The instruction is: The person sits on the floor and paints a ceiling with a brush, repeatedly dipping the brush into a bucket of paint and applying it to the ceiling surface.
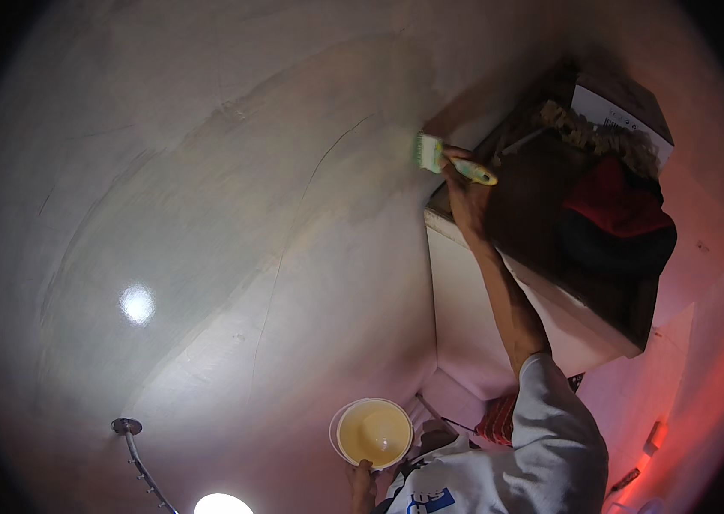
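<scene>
My right hand (460,178) is stretched far up and closed around a paintbrush (429,152). The brush has a pale ferrule and a yellow-green handle, and its bristles touch the wall at the edge of a large damp-looking patch (233,188). Thin dark cracks run across that wall. Low in the picture, my left hand (364,485) grips the rim of a round white bucket (350,423) with its thumb over the edge. Inside the bucket is something pale yellow, with light glinting on it. Most of the left fingers are hidden behind the bucket.
A boxed-in ledge with a dark top (542,193) juts out at right. On it lie a red and black cloth item (619,206), a white box (623,111) and crumpled tan material (589,130). A metal fixture (128,427) and a bright lamp (222,504) are at lower left.
</scene>
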The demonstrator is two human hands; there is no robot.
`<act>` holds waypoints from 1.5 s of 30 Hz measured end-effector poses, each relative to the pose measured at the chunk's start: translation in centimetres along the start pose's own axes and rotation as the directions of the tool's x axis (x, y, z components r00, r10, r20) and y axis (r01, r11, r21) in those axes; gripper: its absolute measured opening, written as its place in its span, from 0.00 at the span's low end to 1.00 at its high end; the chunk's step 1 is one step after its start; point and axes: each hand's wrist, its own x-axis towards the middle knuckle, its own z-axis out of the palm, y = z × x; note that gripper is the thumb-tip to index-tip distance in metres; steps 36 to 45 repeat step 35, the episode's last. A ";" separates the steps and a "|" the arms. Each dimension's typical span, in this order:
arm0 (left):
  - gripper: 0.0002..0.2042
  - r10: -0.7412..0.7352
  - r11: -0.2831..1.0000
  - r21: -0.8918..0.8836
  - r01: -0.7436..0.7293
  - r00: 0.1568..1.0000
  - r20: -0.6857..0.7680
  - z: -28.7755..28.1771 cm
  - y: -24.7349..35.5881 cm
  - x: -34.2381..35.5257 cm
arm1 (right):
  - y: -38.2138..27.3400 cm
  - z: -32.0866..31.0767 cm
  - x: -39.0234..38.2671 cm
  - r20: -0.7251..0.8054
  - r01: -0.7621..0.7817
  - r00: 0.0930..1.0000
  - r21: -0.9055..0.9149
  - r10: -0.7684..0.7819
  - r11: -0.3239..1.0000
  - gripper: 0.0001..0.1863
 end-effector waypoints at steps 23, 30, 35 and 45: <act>0.20 -0.033 0.999 -0.040 0.036 0.997 0.077 -2.1 -2.3 2.3 | 5.7 -3.1 11.8 -0.180 0.217 0.962 0.057 -0.204 0.974 0.07; 0.21 -0.073 0.995 -0.062 0.075 0.997 0.031 -1.5 -1.8 2.2 | 0.5 -1.6 6.5 0.117 0.060 0.989 0.215 -0.087 0.975 0.07; 0.24 -0.087 0.996 -0.022 0.089 0.993 0.085 -6.1 -4.6 11.1 | 1.8 -3.8 11.9 0.130 -0.143 0.987 0.408 0.098 0.902 0.12; 0.24 -0.087 0.996 -0.022 0.089 0.993 0.085 -6.1 -4.6 11.1 | 1.8 -3.8 11.9 0.130 -0.143 0.987 0.408 0.098 0.902 0.12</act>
